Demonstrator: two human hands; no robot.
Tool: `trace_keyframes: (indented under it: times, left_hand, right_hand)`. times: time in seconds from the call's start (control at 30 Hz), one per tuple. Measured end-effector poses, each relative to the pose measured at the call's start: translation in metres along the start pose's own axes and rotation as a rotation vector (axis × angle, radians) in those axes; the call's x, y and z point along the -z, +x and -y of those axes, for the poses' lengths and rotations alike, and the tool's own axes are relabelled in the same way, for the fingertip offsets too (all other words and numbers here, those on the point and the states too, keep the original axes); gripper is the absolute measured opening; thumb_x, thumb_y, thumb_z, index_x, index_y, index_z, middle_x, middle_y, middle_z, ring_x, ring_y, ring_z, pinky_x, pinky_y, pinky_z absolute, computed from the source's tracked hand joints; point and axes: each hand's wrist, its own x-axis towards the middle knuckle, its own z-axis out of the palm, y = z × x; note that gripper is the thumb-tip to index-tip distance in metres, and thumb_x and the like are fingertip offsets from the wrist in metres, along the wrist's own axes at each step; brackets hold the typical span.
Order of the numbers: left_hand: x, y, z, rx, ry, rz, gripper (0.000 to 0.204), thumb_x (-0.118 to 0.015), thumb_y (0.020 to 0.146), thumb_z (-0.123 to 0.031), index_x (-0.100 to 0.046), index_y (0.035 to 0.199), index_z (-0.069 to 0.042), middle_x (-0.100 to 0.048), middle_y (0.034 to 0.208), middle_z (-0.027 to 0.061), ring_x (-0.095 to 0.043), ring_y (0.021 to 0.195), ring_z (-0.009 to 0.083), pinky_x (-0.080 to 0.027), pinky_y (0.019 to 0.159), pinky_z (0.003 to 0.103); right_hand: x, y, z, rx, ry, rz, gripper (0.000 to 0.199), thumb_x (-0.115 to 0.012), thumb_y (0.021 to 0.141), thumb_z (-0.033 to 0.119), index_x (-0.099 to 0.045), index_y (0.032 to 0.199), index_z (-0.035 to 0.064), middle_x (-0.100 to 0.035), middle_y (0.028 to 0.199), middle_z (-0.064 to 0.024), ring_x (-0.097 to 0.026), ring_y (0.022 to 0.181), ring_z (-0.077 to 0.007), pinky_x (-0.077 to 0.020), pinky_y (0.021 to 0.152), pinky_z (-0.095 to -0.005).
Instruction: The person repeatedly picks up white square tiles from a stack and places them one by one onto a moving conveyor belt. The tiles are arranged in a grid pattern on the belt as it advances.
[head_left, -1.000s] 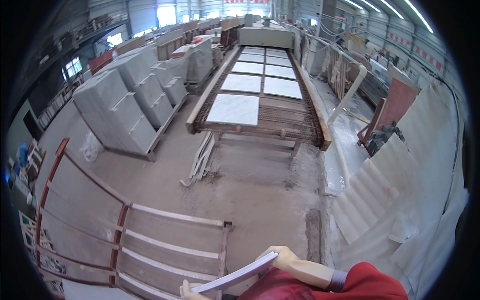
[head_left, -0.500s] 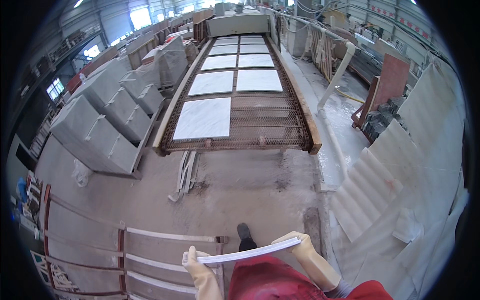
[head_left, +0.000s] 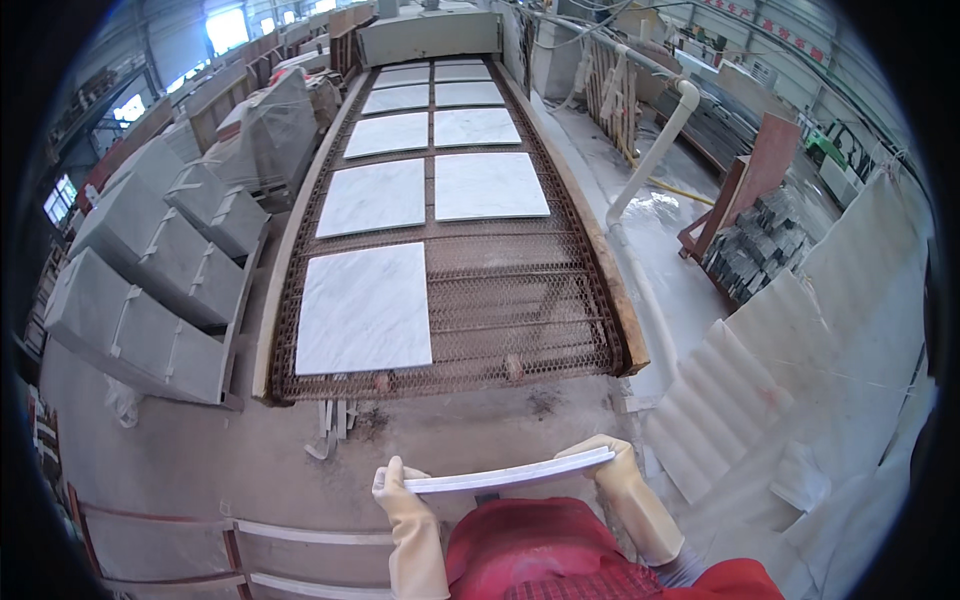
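Note:
Both my hands wear cream rubber gloves. Between them, in front of the red apron (head_left: 525,545), they grip a white stone tile (head_left: 510,475) that shows almost only its narrow edge. A line runs along that edge; whether it is one tile or two together I cannot tell. My left hand (head_left: 402,492) closes on the left end with its thumb up, and my right hand (head_left: 612,466) clasps the right end. Ahead lies a brown mesh conveyor (head_left: 520,300). Its closest white tile (head_left: 365,310) sits on the left, with more tiles in two columns behind it.
Grey strapped slab stacks (head_left: 140,325) stand left of the conveyor. A metal frame with pale bars (head_left: 310,533) is at lower left. On the right are a white pipe (head_left: 655,150), dark stone strips (head_left: 760,245) and white foam sheeting (head_left: 715,410). Thin strips (head_left: 328,430) lie below the conveyor's end.
The conveyor and its tiles look closer and lower in view, as I have moved toward them. The held tile stays in both hands, slightly higher in the picture.

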Motion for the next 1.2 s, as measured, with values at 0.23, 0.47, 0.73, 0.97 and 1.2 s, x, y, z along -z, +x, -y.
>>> trace_keyframes:
  times: [0.23,0.47,0.73,0.97,1.2]
  left_hand:
    - [-0.091,0.049,-0.01,0.056,0.017,0.039,0.033,-0.057,0.089,-0.017,-0.048,0.059,-0.006,-0.054,0.052,0.0086,-0.044,0.042,0.0157,-0.034,0.043,0.031]
    - [-0.168,0.08,-0.014,0.073,0.214,0.023,0.034,-0.058,0.088,-0.02,-0.048,0.058,-0.007,-0.051,0.053,0.0038,-0.043,0.048,0.0118,-0.034,0.047,0.031]
    - [-0.216,0.136,-0.001,0.12,0.471,-0.019,0.029,-0.062,0.085,-0.028,-0.061,0.08,0.001,-0.058,0.072,0.0047,-0.051,0.065,0.0128,-0.041,0.06,0.031]
    - [-0.254,0.145,-0.015,0.221,0.605,-0.058,0.04,-0.057,0.086,-0.038,-0.062,0.099,-0.001,-0.065,0.098,0.0123,-0.059,0.086,0.0189,-0.045,0.077,0.032]
    - [-0.223,0.147,-0.008,0.112,0.167,0.047,0.033,-0.057,0.09,-0.031,-0.061,0.107,-0.003,-0.064,0.101,0.0121,-0.061,0.095,0.02,-0.046,0.088,0.032]
  right_hand:
    - [0.009,0.075,0.035,-0.044,0.092,-0.132,0.025,-0.047,0.077,-0.013,-0.068,0.08,-0.0002,-0.07,0.078,-0.0132,-0.062,0.067,-0.0161,-0.0494,0.059,-0.0271]
    - [0.026,0.158,0.068,-0.169,-0.108,-0.232,0.028,-0.043,0.077,-0.012,-0.065,0.083,0.005,-0.066,0.077,-0.0075,-0.059,0.067,-0.0169,-0.0464,0.06,-0.0311]
    - [0.029,0.241,0.084,-0.331,-0.158,-0.127,0.035,-0.05,0.064,-0.015,-0.063,0.091,0.0016,-0.065,0.08,-0.0104,-0.059,0.073,-0.023,-0.0469,0.065,-0.0339]
    - [0.022,0.281,0.071,-0.342,-0.131,-0.181,0.04,-0.046,0.063,-0.015,-0.06,0.098,-0.0006,-0.059,0.078,-0.0087,-0.055,0.066,-0.0209,-0.0441,0.054,-0.0323]
    - [0.012,0.328,0.032,-0.306,0.056,-0.284,0.027,-0.031,0.078,-0.003,-0.054,0.091,0.0013,-0.044,0.055,-0.0036,-0.038,0.038,-0.0143,-0.028,0.035,-0.0313]
